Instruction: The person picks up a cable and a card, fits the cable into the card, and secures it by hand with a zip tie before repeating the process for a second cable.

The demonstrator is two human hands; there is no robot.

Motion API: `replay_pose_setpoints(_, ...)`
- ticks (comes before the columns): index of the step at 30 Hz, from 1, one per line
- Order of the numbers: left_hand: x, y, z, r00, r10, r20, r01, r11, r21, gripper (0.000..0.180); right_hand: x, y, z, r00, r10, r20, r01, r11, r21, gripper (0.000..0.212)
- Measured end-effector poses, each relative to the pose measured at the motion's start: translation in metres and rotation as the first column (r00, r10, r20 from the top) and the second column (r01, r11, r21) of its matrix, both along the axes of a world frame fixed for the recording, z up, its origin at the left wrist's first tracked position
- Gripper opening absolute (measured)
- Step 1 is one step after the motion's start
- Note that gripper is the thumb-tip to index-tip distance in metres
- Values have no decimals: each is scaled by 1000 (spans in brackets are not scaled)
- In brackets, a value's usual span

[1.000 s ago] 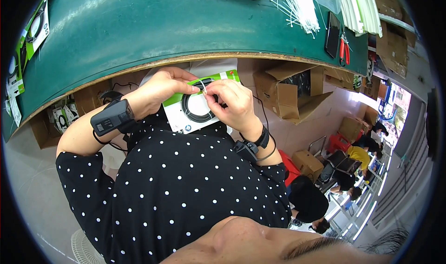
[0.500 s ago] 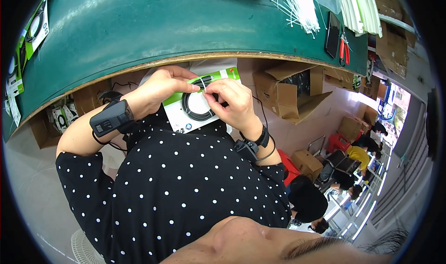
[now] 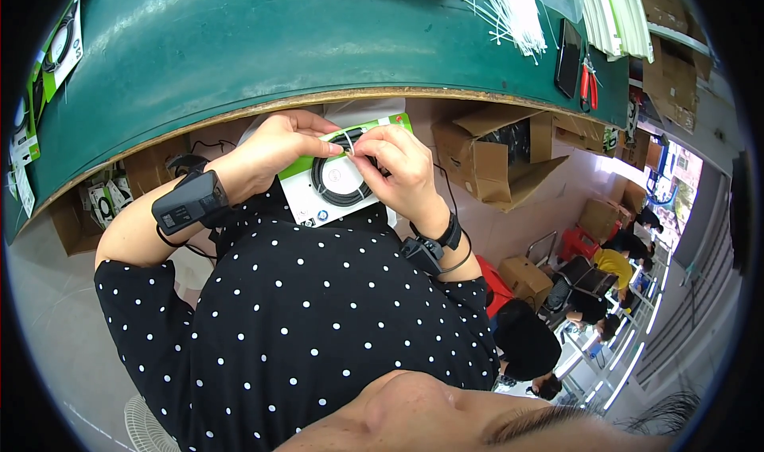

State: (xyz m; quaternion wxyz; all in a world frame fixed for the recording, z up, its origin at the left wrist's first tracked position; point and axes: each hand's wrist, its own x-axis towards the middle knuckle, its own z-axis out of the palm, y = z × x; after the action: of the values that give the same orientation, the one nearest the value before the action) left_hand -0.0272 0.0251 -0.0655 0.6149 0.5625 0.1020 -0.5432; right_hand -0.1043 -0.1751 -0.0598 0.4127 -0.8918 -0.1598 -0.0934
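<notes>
A white-and-green backing card [image 3: 300, 196] lies over my lap just below the table edge, with a coiled black cable [image 3: 338, 200] on its face. My left hand [image 3: 278, 151] grips the card's upper left edge, thumb reaching over the front toward the coil. A white cable tie [image 3: 348, 142] loops around the upper part of the coil. My right hand [image 3: 399, 169] pinches at the tie with thumb and index finger close to the left thumb tip. The fingers hide part of the tie and the coil's right side.
On the green table [image 3: 263, 38] lie a bundle of white cable ties [image 3: 516, 14], a black phone [image 3: 568, 58], red-handled cutters [image 3: 589, 86] and stacked cards [image 3: 617, 21]. Carded cables [image 3: 64, 50] sit at the far left. An open cardboard box [image 3: 497, 153] stands below the edge.
My right hand has shifted very slightly at the cable tie, its fingers still pinched. The card and my left hand stay nearly in place.
</notes>
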Motion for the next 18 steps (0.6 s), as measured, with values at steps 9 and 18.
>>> replay_pose_setpoints(9,3,1,4,995,55,-85,-56,998,-5,38,-1,-3,7,1000,-30,3,30,994,-101,19)
replay_pose_setpoints(18,1,-1,3,999,37,-38,-39,998,-50,36,-1,0,3,999,-37,31,39,997,-69,19)
